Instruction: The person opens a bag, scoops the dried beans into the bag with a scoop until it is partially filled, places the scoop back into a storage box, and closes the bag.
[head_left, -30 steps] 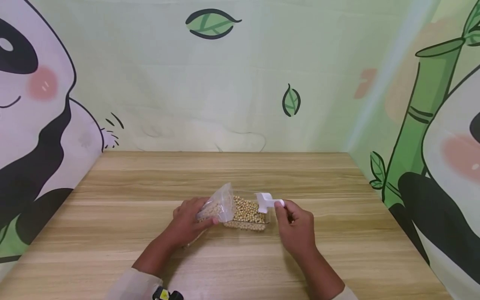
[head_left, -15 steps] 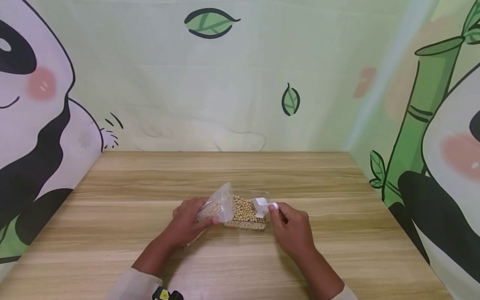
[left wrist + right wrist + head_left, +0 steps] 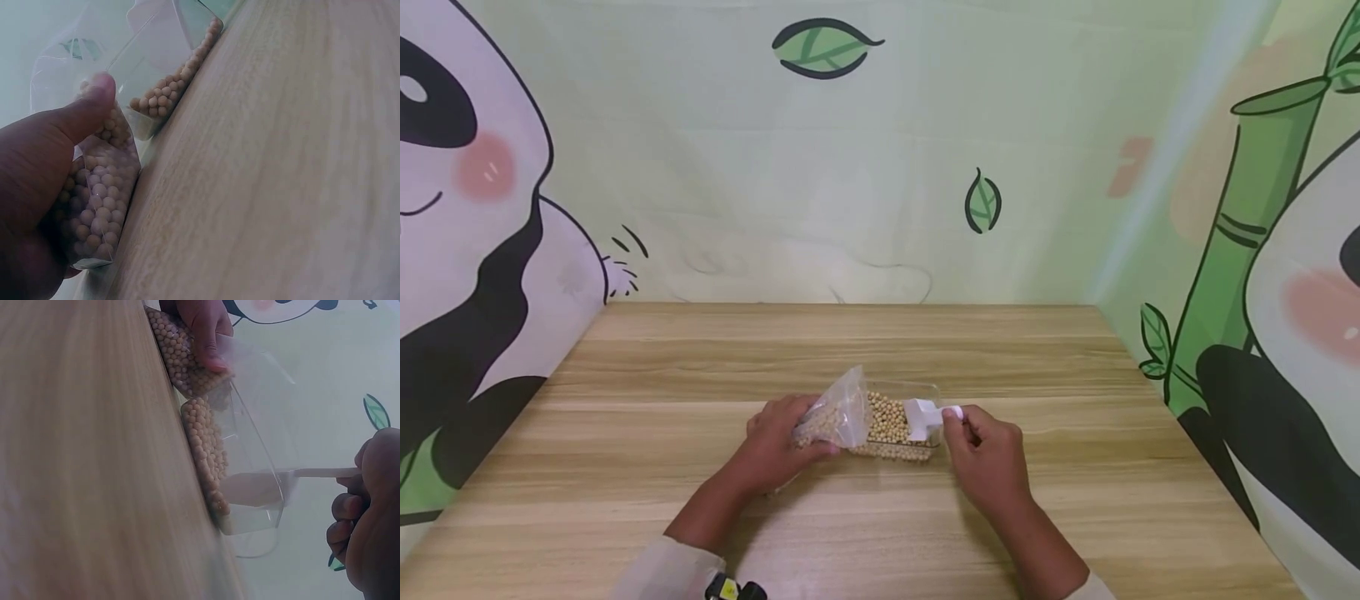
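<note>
My left hand [image 3: 778,446] grips a clear plastic bag [image 3: 97,206] partly filled with round tan beans, which look like soybeans. Its thumb lies along the near side of the bag. The bag's open mouth leans over the left end of a clear box [image 3: 259,515], where more soybeans [image 3: 887,419] cover the bottom. Between thumb and curled fingers, my right hand [image 3: 988,454] pinches the handle of a white scoop [image 3: 921,419]. In the right wrist view, the scoop's head reaches down inside the box's right end, its lower edge at the beans.
Both the bag and the box stand on a wood-grain table [image 3: 880,533]. A pale green backdrop [image 3: 737,167] with painted pandas and bamboo rises behind it and along both sides.
The scoop has moved left and down from the box's right rim into the box, then shifted slightly right in the last half second. The left hand and bag have stayed nearly still.
</note>
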{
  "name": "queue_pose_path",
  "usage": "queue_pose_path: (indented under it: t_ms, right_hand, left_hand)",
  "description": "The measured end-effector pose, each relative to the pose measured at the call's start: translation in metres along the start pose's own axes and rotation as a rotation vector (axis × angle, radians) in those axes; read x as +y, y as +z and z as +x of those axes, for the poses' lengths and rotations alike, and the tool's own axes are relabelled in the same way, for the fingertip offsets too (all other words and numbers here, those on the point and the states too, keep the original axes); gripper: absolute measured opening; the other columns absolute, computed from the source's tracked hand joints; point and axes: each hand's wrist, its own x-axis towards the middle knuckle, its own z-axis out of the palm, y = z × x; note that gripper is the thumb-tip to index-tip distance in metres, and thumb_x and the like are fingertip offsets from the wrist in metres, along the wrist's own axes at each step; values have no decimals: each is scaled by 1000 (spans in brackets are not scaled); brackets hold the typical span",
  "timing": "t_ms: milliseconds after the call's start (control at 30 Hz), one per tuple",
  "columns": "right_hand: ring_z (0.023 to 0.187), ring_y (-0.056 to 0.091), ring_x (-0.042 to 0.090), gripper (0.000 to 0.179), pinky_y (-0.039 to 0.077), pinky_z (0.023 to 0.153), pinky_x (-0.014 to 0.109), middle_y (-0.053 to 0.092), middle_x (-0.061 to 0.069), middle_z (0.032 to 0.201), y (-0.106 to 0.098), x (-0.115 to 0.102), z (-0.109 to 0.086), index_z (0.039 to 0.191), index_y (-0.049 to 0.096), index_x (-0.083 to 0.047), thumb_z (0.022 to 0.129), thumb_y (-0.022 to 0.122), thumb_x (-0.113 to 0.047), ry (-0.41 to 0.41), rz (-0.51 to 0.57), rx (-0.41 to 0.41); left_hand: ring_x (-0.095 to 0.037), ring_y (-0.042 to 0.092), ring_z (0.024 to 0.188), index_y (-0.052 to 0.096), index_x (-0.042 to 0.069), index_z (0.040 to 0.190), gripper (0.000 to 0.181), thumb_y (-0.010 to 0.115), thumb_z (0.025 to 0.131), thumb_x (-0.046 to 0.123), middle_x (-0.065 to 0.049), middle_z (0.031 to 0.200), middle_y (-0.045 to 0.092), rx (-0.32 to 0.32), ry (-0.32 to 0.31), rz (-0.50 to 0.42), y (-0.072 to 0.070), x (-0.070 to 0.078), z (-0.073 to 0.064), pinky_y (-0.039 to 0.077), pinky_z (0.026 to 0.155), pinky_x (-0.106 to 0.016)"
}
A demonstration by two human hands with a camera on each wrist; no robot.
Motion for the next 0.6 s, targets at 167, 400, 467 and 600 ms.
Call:
queue_pose_path:
  t_ms: [167,400,467,600]
  right_hand:
    - [52,31,-4,27,25,48,16,40,-10,55,0,-1,1,72,67,-5,97,73,2,119,35,16]
    - [51,33,1,32,26,50,19,40,-6,54,-3,-4,4,70,68,-1,101,73,-6,310,78,26]
    - [50,32,2,35,25,49,20,38,-7,54,-4,-5,4,70,67,0,103,73,-12,375,92,15]
    - [51,32,3,40,25,50,22,37,-11,53,-6,-7,6,74,69,4,104,73,-22,497,109,-13]
  left_hand:
    - [-37,54,137,61,20,151,65,85,94,39,-9,146,67,-5,-21,-1,-1,2,-1,31,109,-63]
    - [-34,53,133,60,20,151,62,83,96,36,-9,146,67,-15,-45,-2,-2,4,-2,30,108,-61]
    - [-34,53,132,60,20,151,61,82,97,36,-9,146,67,-12,-44,2,-1,5,-2,31,108,-60]
    - [-34,55,129,61,18,150,59,81,97,35,-10,143,68,8,-27,-12,-1,4,-2,32,107,-59]
